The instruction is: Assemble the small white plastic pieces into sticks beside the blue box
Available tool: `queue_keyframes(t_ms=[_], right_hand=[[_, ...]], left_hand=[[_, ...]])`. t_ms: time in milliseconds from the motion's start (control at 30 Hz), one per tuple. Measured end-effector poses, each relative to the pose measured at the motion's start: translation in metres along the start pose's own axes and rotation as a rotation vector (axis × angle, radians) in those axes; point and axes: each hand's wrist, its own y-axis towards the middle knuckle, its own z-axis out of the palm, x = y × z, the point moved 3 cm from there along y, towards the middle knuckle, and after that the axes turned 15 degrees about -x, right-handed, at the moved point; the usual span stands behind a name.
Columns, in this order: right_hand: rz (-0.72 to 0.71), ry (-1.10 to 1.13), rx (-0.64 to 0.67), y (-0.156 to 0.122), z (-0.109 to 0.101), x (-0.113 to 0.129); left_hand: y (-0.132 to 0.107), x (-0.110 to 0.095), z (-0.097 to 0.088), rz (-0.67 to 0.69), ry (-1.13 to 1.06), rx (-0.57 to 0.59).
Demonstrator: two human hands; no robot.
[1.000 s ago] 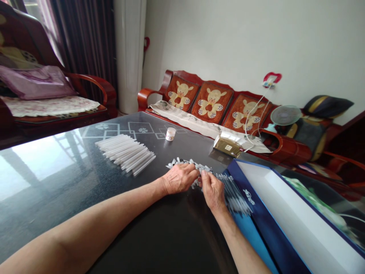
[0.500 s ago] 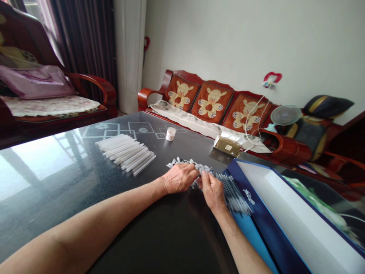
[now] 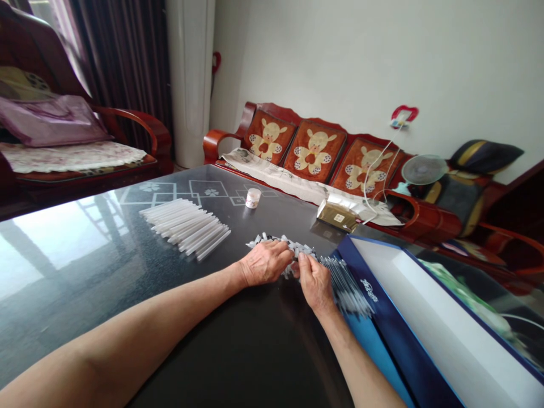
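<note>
My left hand (image 3: 267,263) and my right hand (image 3: 313,280) meet fingertip to fingertip, both closed in a pinch. Whatever lies between their fingers is hidden. Just behind them spreads a heap of small white and dark pieces (image 3: 264,238), which look like pen caps or tips. Beyond my left hand, a row of white, pen-like tubes (image 3: 187,226) lies side by side on the dark table (image 3: 106,272). Beside my right hand lies a bunch of thin, clear refill-like sticks (image 3: 348,286), against the dark blue box.
An open dark blue box (image 3: 408,317) with a white inside fills the right side. A small white cup-like container (image 3: 253,198) and a gold tissue pack (image 3: 339,217) stand farther back. A wooden sofa (image 3: 263,136) is behind the table, an armchair (image 3: 148,130) at left.
The view has shifted very slightly. Both hands stay pinched together in nearly the same spot, and the things on the table have not moved.
</note>
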Motion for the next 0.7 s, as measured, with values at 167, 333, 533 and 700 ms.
queue_keyframes(t_ms=[167, 333, 533, 700], right_hand=[[-0.043, 0.03, -0.014, 0.0, -0.0007, -0.0019], [-0.046, -0.006, 0.012, 0.0, 0.0, -0.0004], [-0.019, -0.042, 0.028, 0.0009, 0.0002, 0.0007], [-0.04, 0.016, 0.004, 0.0015, -0.0032, 0.0012]], left_hand=[[-0.0003, 0.0013, -0.0001, -0.006, 0.01, -0.001], [-0.0004, 0.0008, -0.0001, 0.017, -0.003, -0.011], [-0.0002, 0.0006, 0.0014, 0.035, -0.031, -0.01], [-0.0003, 0.001, 0.0008, 0.019, -0.031, -0.01]])
